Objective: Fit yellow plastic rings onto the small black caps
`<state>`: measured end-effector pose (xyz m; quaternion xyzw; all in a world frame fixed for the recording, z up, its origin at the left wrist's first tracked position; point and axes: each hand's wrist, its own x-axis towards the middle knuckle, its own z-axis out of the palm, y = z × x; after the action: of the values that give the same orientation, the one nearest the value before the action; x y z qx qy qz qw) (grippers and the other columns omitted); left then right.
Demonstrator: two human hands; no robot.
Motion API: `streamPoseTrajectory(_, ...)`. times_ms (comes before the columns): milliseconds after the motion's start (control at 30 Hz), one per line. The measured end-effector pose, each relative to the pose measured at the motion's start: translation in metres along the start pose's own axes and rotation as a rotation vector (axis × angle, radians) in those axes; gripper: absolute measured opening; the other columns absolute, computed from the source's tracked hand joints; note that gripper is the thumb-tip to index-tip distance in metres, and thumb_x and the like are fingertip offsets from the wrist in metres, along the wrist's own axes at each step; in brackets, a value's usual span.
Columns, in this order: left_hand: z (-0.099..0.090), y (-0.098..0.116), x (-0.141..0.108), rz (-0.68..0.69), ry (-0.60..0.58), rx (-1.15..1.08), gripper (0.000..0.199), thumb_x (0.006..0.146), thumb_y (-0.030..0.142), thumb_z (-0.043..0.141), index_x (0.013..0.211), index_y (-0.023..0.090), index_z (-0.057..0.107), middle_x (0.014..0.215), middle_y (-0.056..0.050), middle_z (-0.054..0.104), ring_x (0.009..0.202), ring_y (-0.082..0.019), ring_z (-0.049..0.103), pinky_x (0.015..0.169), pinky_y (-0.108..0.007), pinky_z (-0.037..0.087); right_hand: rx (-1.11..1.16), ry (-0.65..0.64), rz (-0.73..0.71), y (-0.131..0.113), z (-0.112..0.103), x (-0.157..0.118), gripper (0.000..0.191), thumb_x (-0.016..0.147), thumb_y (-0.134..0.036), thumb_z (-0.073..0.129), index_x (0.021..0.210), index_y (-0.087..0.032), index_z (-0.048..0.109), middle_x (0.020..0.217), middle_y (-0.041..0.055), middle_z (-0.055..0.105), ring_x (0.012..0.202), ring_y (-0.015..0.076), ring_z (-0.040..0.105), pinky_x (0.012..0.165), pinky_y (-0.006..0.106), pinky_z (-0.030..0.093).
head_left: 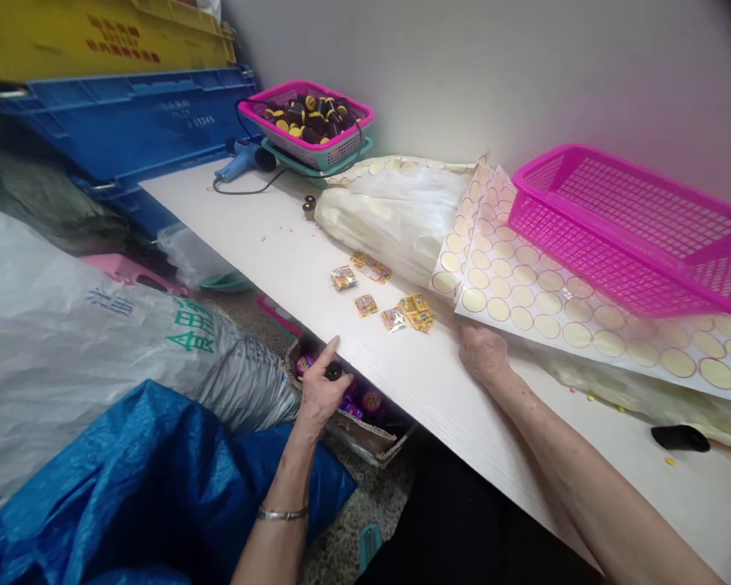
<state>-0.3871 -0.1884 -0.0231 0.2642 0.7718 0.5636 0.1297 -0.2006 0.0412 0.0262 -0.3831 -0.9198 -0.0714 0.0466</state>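
My left hand (322, 390) is at the table's front edge, above a cardboard box of purple-wrapped pieces. It holds a small black plastic cup (334, 370) between thumb and curled fingers, with the index finger pointing out. My right hand (486, 351) rests on the table, its fingers hidden under the edge of a sheet of round yellow stickers (548, 327). Between the hands and the plastic bag lie several small yellow printed packets (394, 318). Another black cup (681, 439) lies on its side at the right, near my right forearm.
A pink basket (627, 252) stands on the sticker sheets. Behind are a cloudy plastic bag (395, 215), a basket of black-and-yellow cups (313, 118) and a blue heat gun (244, 160). The cardboard box (365, 435) sits below the table edge, beside large sacks (127, 325).
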Motion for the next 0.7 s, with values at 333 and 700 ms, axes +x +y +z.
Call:
streamPoseTrajectory(333, 0.023, 0.006, -0.021, 0.049, 0.081, -0.035, 0.059, 0.058, 0.013, 0.060, 0.117, 0.014, 0.056, 0.100, -0.004, 0.066, 0.092, -0.017, 0.061, 0.090, -0.031, 0.048, 0.031, -0.013, 0.078, 0.001, 0.006, -0.001, 0.048, 0.077, -0.010, 0.040, 0.125, -0.009, 0.047, 0.104, 0.0191, 0.061, 0.095, 0.0269, 0.058, 0.081, 0.037, 0.045)
streamPoseTrajectory(700, 0.034, -0.005, -0.033, 0.000, 0.179, -0.039, 0.077, 0.056, 0.019, 0.067, 0.125, 0.017, 0.033, 0.086, -0.001, 0.064, 0.085, -0.016, 0.061, 0.085, -0.032, 0.045, 0.345, 0.042, -0.132, 0.020, 0.017, 0.021, 0.039, 0.086, -0.034, 0.036, 0.116, -0.018, 0.055, 0.121, 0.0100, 0.057, 0.114, 0.0238, 0.047, 0.101, 0.040, 0.033)
